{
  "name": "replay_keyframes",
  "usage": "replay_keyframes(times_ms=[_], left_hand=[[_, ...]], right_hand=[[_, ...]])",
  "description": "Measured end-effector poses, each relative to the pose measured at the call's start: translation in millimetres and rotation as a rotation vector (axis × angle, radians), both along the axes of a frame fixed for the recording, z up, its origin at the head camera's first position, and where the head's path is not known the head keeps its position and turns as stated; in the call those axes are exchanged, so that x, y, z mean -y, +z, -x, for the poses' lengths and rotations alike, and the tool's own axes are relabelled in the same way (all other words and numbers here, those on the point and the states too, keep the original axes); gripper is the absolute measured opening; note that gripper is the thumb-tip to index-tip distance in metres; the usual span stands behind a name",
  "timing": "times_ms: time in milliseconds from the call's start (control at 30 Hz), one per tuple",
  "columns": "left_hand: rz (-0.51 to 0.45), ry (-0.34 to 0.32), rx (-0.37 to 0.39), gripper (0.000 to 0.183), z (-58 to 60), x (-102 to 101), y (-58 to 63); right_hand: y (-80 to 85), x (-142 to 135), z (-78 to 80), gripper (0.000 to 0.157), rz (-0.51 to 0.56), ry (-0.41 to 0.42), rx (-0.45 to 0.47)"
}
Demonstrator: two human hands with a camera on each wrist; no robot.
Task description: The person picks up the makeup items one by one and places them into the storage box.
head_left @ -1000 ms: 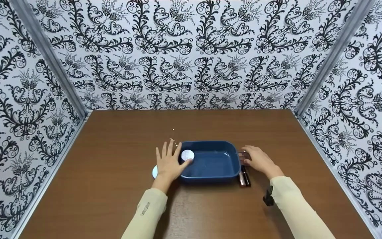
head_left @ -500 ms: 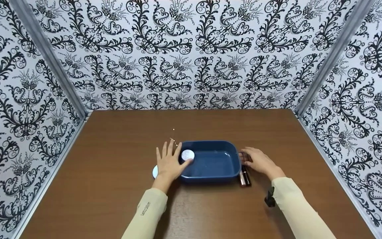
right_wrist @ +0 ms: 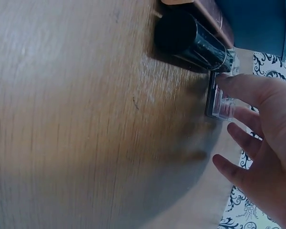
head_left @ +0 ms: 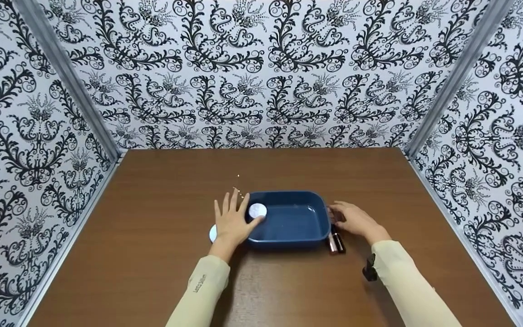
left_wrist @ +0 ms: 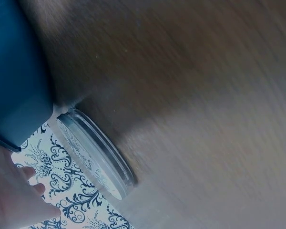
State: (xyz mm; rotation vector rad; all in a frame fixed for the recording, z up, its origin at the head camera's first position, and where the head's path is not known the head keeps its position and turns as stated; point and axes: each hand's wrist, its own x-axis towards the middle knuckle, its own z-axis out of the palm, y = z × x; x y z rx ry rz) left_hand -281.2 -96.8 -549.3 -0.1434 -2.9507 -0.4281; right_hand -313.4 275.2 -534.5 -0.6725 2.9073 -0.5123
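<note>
A blue rectangular tray (head_left: 288, 241) stands mid-table. My left hand (head_left: 231, 227) lies spread across its left rim, thumb reaching over the inside. Near that thumb is a white round disc (head_left: 257, 210) in the tray. Beside the hand, on the table, another round disc with a clear edge and pale, shiny face (left_wrist: 95, 155) shows. At the tray's right wall my right hand (head_left: 357, 220) pinches a small clear-lidded case with a dark base (right_wrist: 219, 102) between thumb and index finger; its other fingers are apart. A black cosmetic tube (right_wrist: 193, 40) and a pinkish-brown tube (right_wrist: 213, 19) lie beside the case.
A thin beaded chain (head_left: 239, 192) lies behind the left fingertips on the brown table (head_left: 170, 181). Patterned wallpaper panels (head_left: 261, 81) enclose the table at the back and sides. A black device (head_left: 369, 269) sits at the right wrist.
Both hands hold nearly the same places. The whole scene shifts up very slightly in the head view, and the two tubes sit slightly further right.
</note>
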Motion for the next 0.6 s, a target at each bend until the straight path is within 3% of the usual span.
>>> replay_keyframes(times_ms=[267, 600], left_hand=[[0.016, 0.001, 0.028, 0.087, -0.2, -1.4, 1.0], [0.025, 0.003, 0.010, 0.086, -0.2, -0.3, 2.0]], right_hand=[[0.3, 0.2, 1.9, 0.052, -0.009, -0.010, -0.008], [3.7, 2.5, 1.4, 0.048, 0.010, -0.036, 0.009]])
